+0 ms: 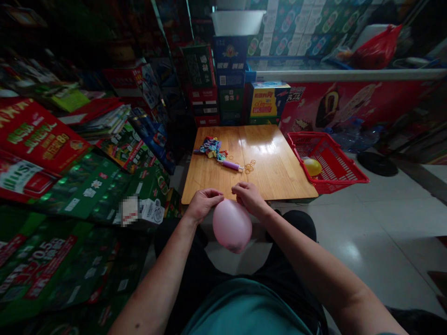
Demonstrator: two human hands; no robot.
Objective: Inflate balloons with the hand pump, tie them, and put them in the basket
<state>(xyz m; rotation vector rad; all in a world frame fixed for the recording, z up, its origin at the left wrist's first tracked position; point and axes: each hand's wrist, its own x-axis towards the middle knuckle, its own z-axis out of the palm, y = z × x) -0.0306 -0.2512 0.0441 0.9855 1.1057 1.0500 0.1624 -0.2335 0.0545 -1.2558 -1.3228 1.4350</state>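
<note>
Stacked green and red drink cartons (94,190) crowd the left side of a dim storeroom, and a low freezer (349,75) with a red printed front runs along the back right. Through the head camera I look down on a wooden table (268,181) and a pink balloon (232,225), inflated, hanging just off its near edge above the seated person's lap. I see the left hand (203,204) nearly closed, thumb and forefinger pinching the balloon at its top. Beside it, the right hand (249,196) is curled with fingers bent inward; I cannot tell whether its tips grip anything. Farther up the tabletop I make out a purple hand pump (231,165), lying between loose rubber bands (249,167) and a heap of limp, multicolored balloons (210,147). At the table's right side, a red plastic basket (344,174) holds a yellow balloon (314,166).
</note>
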